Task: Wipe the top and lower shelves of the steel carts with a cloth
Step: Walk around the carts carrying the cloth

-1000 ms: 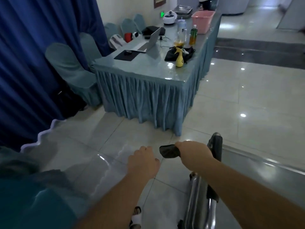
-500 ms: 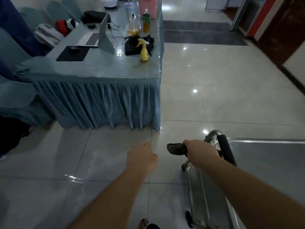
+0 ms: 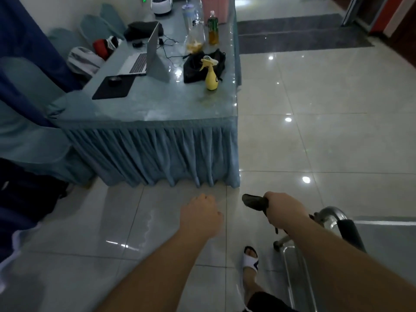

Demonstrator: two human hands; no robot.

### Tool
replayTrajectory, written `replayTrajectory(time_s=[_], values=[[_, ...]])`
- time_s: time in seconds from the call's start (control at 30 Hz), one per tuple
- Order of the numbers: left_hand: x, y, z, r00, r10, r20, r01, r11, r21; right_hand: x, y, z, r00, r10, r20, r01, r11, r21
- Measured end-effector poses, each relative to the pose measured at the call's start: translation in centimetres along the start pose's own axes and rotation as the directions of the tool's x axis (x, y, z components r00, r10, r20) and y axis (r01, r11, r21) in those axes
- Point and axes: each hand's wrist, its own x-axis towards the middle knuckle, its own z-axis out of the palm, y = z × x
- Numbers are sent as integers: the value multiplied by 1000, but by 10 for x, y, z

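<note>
A steel cart (image 3: 387, 239) stands at the lower right; its curved handle with a black grip and part of its flat top shelf show. My right hand (image 3: 284, 209) hovers just left of the handle and grips a dark cloth (image 3: 254, 202), which sticks out to the left of the fist. My left hand (image 3: 201, 216) hangs over the floor tiles with fingers loosely curled, holding nothing. The cart's lower shelf is mostly hidden by my right arm.
A blue-skirted table (image 3: 157, 109) stands ahead with a laptop (image 3: 146, 57), yellow spray bottle (image 3: 211, 75), black bag, bottles and pink bin. Covered chairs (image 3: 27, 122) line its left side. Glossy tile floor (image 3: 326, 136) stretches right. My sandalled foot (image 3: 249, 258) is beside the cart.
The view has swung and moved closer to the table. My hands have drifted left of the cart handle, the cloth still in my right hand. My foot has come into view.
</note>
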Motion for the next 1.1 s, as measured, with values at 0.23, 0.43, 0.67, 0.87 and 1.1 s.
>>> replayTrajectory(time_s=[0.23,0.43,0.67,0.87,1.1], values=[[110,42,-78,995,9,-104,0,997,83,116,6,-98,992,-92,-87,99,992,80],[201,100,-123,990,93,-104,-82,991,101,190,47,-175,989,-47,-141,68,986,149],[334,161,-155,973,228,-25,-218,954,207,266,115,-197,984,136,-116,-105,966,237],[474,240,-177,901,427,79,-430,852,298,333,182,-219,924,375,-78,-343,901,264],[571,359,-187,728,634,262,-682,627,377,342,250,-222,734,679,-12,-618,674,405]])
